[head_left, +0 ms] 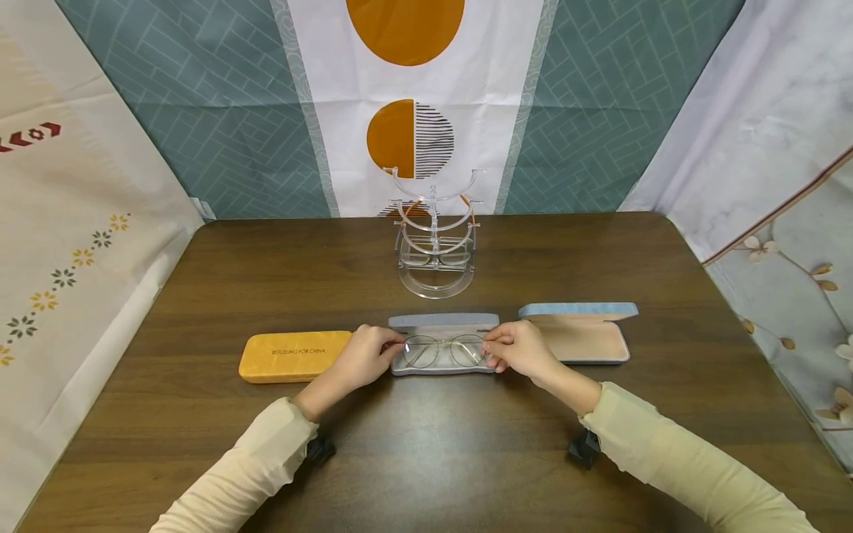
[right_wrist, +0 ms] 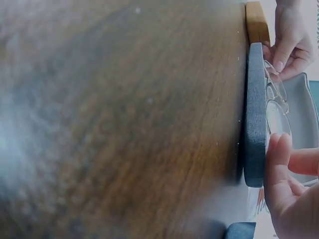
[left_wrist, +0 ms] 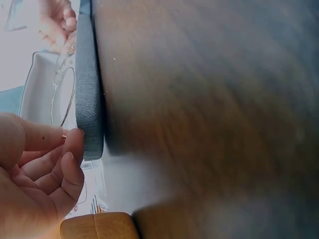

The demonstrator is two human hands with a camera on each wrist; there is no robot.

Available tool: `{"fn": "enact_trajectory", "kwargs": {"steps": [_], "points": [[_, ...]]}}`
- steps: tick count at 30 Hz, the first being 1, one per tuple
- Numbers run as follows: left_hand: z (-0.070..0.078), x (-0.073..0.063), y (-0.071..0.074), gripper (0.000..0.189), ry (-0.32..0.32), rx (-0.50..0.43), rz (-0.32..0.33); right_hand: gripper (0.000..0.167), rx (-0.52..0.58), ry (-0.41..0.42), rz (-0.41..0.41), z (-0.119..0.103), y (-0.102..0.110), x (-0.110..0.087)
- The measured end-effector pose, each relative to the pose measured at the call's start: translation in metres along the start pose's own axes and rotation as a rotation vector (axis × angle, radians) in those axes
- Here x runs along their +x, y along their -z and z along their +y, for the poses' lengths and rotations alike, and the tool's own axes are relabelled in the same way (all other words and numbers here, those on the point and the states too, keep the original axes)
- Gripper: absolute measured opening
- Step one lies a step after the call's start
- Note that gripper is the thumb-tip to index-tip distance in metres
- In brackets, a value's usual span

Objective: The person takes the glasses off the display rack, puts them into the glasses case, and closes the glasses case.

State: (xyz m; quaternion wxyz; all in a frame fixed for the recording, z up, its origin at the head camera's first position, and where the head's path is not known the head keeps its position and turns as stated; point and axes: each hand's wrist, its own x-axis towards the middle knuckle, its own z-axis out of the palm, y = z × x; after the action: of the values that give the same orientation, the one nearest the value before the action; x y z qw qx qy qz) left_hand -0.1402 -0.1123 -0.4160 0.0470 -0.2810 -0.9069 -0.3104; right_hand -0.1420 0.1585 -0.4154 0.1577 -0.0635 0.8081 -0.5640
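Observation:
Thin wire-rimmed eyeglasses are held level between both hands, over an open grey glasses case. At the left end of the frame, my left hand pinches it between thumb and fingers. My right hand pinches the opposite end. The left wrist view has the eyeglasses just inside the front wall of the grey case, with its lid raised behind. From the right wrist side, both lenses of the eyeglasses show close over the case, temples partly hidden.
A closed yellow glasses case lies to the left, partly behind the left hand. To the right stands an open light-blue case with a beige lining. A clear tiered display stand bearing glasses is at the back of the wooden table.

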Motion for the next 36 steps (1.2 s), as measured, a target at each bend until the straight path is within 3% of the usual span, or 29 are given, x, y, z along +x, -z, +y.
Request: {"fn": "enact_trajectory", "kwargs": {"steps": [9, 20, 26, 36], "points": [[0.001, -0.001, -0.001, 0.011, 0.015, -0.008, -0.033, 0.02, 0.094, -0.047, -0.019, 0.002, 0.002, 0.002], [0.002, -0.01, 0.007, 0.036, -0.015, -0.043, -0.163, 0.018, 0.072, -0.059, 0.002, 0.005, 0.001, 0.006], [0.001, -0.014, 0.01, 0.045, -0.029, -0.116, -0.237, 0.018, 0.068, -0.069, 0.012, 0.005, 0.0, 0.007], [-0.001, -0.017, 0.011, 0.042, -0.092, -0.123, -0.198, 0.017, 0.062, -0.075, 0.014, 0.006, 0.0, 0.006]]}}
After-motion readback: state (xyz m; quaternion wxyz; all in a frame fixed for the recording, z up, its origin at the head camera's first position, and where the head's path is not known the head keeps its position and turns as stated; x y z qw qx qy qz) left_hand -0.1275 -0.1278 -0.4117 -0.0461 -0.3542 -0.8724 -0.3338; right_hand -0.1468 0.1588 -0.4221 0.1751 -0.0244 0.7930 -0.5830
